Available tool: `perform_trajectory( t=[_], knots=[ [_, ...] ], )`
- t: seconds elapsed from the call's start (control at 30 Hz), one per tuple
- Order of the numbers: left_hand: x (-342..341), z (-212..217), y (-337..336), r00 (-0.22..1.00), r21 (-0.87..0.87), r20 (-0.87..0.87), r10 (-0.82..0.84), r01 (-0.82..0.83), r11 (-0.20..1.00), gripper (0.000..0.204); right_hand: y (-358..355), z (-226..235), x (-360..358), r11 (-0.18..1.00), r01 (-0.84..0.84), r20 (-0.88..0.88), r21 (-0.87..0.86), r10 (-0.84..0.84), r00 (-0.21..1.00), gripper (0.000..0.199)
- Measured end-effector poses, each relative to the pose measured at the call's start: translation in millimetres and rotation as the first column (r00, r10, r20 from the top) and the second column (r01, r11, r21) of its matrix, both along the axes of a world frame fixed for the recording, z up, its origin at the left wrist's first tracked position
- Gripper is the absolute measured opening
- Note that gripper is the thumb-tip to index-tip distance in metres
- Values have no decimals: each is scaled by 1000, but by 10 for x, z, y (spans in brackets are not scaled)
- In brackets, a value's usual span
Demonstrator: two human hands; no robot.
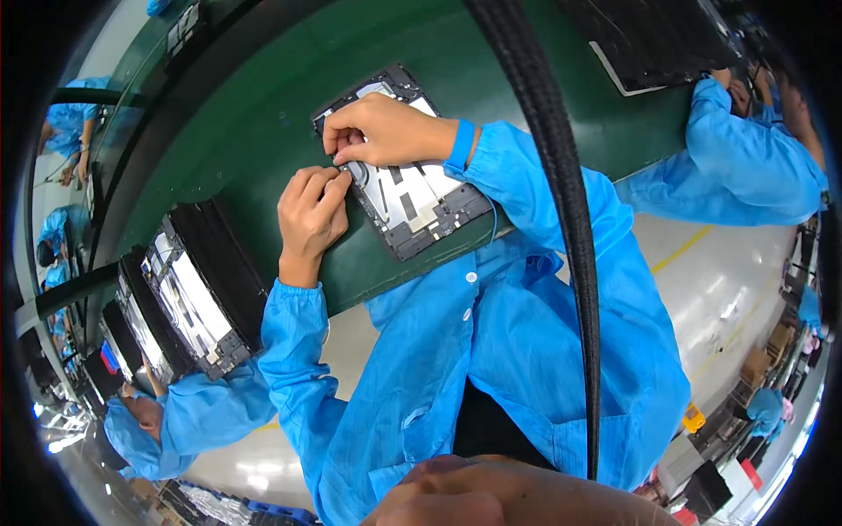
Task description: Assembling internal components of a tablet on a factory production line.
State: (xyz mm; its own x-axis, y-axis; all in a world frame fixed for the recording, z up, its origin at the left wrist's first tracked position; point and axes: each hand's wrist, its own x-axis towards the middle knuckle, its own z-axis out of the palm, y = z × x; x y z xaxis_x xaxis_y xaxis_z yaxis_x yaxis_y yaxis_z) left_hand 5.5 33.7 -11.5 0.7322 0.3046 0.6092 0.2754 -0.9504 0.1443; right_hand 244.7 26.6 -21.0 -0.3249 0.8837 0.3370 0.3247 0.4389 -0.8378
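Observation:
An opened tablet-like device [419,188], with black edges, silver plates and small circuit parts, lies on the green table in front of me. My right hand [386,127] reaches over its far left part, thumb and fingers pinched together near the left edge. Just below, my left hand [314,210] rests against that same edge, its fingers curled and the fingertips close to those of the right. Whatever sits between the fingertips is too small or hidden to name. A small grey part [358,173] shows beside them on the device. A blue wrist strap [460,145] circles my right wrist.
More opened devices [189,294] stand in black holders along the left of the green table [263,114]. A black braided strap [561,193] hangs across the view. Co-workers in blue sit at left [202,412] and right [745,158], the latter near a black stack [658,44].

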Motion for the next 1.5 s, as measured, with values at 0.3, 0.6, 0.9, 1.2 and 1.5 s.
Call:
perform_trajectory(
  t=[0.3,0.6,0.9,1.2,1.5],
  knots=[
    [-23,-25,83,1000,38,-14,-4,5,999,28,181,58,38,995,-22,-12,-95,21,1000,26],
    [-58,-40,85,998,70,5,-59,58,996,33,175,26,52,993,-22,-35,-115,18,999,23],
    [-17,-33,83,998,22,3,-59,59,998,31,186,37,61,993,-34,-22,-112,32,999,23],
    [-14,-24,136,1000,62,-22,8,-7,998,27,240,168,110,947,-114,-85,-301,92,992,29],
    [13,-57,207,1000,41,-10,30,-29,999,26,278,235,139,885,-140,-108,-444,102,989,37]
  ],
)
